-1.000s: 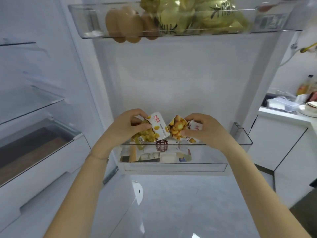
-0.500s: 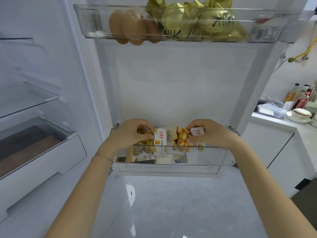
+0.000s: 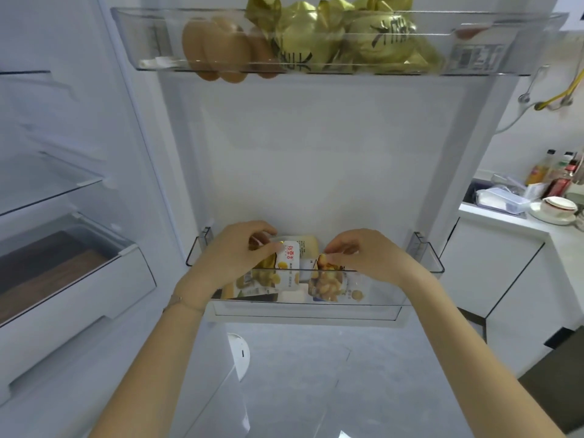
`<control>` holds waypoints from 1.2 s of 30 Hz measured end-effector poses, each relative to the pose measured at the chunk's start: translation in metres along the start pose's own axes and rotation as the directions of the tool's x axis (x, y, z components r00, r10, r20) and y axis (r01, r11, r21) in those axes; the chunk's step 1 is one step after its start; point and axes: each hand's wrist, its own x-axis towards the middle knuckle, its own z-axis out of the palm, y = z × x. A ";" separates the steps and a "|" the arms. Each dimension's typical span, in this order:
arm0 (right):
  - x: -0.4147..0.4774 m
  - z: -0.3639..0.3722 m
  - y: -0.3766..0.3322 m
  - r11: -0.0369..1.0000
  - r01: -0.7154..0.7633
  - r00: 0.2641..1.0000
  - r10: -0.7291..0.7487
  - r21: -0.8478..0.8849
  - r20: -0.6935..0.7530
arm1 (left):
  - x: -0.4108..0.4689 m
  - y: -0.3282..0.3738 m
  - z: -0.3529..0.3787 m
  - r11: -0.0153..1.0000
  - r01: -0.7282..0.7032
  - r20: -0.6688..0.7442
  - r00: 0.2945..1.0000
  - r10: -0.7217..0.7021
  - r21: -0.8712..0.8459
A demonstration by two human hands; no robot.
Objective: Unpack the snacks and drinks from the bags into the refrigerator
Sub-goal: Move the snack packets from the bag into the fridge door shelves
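Your left hand (image 3: 235, 257) and right hand (image 3: 363, 260) sink to the rim of the door bin (image 3: 376, 290); the left packet (image 3: 289, 257) and right packet (image 3: 327, 281), above that rim a second ago, now sit inside, the right one mostly behind the clear front

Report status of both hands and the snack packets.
Left hand grips left snack packet, right hand right snack packet. Both low in door bin. Nothing blocking.

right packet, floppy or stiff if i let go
Probably floppy: the right packet is a thin pouch pinched at its top by the right hand. Likely light, as a pinch holds it. May slump against the bin wall.
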 end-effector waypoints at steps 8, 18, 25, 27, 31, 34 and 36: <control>-0.031 0.005 -0.002 0.961 0.108 0.850 -0.222 -0.254 -0.478 | -0.003 0.021 0.022 0.932 -0.268 -0.334 0.879 0.340 0.244; -0.114 -0.010 0.032 0.927 -0.181 0.763 -0.079 -0.328 -0.641 | 0.001 0.078 0.081 0.833 -0.421 -0.206 0.835 0.511 0.358; -0.189 -0.036 0.079 0.875 -0.402 0.683 0.090 -0.270 -0.725 | 0.003 0.157 0.139 0.758 -0.599 -0.100 0.764 0.638 0.259; -0.213 -0.048 0.098 0.850 -0.463 0.647 0.128 -0.253 -0.752 | 0.002 0.184 0.163 0.721 -0.656 -0.098 0.721 0.686 0.222; -0.264 -0.076 0.138 0.813 -0.540 0.576 0.169 -0.217 -0.800 | 0.003 0.243 0.217 0.660 -0.724 -0.051 0.665 0.745 0.197; -0.299 -0.100 0.167 0.777 -0.593 0.537 0.185 -0.212 -0.823 | 0.004 0.285 0.260 0.647 -0.740 -0.024 0.655 0.756 0.184; -0.321 -0.114 0.185 0.753 -0.624 0.525 0.202 -0.212 -0.827 | 0.005 0.310 0.286 0.641 -0.746 0.000 0.652 0.759 0.184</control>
